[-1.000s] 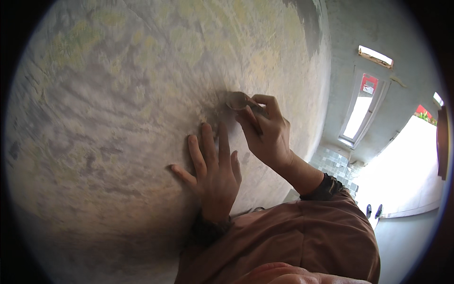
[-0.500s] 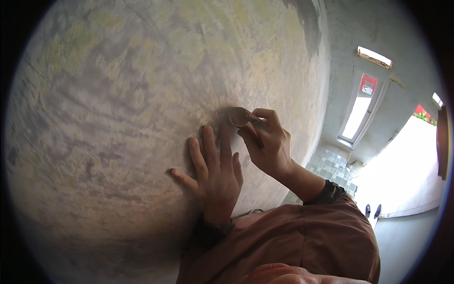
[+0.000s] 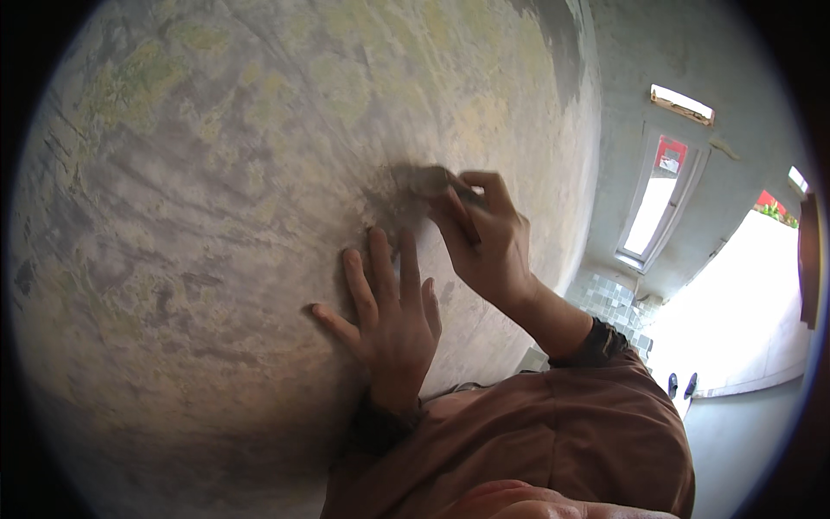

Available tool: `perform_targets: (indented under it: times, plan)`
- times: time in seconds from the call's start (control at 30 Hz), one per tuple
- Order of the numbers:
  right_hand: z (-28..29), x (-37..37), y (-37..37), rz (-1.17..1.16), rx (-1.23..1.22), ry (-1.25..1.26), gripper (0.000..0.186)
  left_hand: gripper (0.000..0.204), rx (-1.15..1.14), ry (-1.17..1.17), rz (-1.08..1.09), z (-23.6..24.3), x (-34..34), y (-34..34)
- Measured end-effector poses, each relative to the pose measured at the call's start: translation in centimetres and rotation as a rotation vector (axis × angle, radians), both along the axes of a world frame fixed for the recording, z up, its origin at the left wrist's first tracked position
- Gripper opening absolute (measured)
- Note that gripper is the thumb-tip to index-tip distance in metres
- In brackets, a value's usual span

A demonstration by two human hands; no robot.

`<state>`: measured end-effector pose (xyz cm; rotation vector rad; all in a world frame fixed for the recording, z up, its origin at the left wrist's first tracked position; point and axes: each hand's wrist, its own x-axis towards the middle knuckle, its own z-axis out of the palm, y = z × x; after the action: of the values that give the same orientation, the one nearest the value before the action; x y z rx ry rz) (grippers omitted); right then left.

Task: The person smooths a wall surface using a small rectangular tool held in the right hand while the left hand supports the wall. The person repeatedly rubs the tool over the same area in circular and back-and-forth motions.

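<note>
A large patchy wall (image 3: 216,285), grey with yellowish and greenish stains, fills the left and middle of the view. My left hand (image 3: 393,320) lies flat against it with the fingers spread. Just above and to the right of those fingertips, my right hand (image 3: 488,238) is closed around a folded reddish-brown strip (image 3: 445,195), which looks like sandpaper. The strip's looped end meets the wall and is smeared by motion. Dark scuffing shows on the wall around that end.
On the right stand a grey-green wall (image 3: 622,52), a narrow window (image 3: 654,203) and a bright doorway (image 3: 735,303). Small tiles (image 3: 609,298) cover a lower part. Dark footwear (image 3: 681,386) sits by the doorway. My brown garment (image 3: 519,432) spans the lower edge.
My right hand has moved slightly up and left along the wall with the folded strip. The left hand stays nearly in place, pressed flat.
</note>
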<state>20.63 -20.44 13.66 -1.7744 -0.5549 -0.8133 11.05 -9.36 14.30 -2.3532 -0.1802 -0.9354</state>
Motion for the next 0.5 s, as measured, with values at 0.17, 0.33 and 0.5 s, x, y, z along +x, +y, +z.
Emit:
perform_targets:
  times: [0.17,0.33,0.5]
  plan:
    - [0.1,0.0,0.2,-0.025,0.010,-0.037,0.019,0.060,-0.006,-0.022,-0.026,0.0,0.0,0.3]
    - [-0.2,0.4,0.0,-0.032,-0.013,-0.100,0.020,0.061,-0.003,-0.019,-0.014,-0.3,0.2,0.2]
    - [0.0,1.3,0.1,-0.028,0.089,-0.058,0.018,0.054,0.067,-0.013,-0.005,-0.3,0.8,0.5]
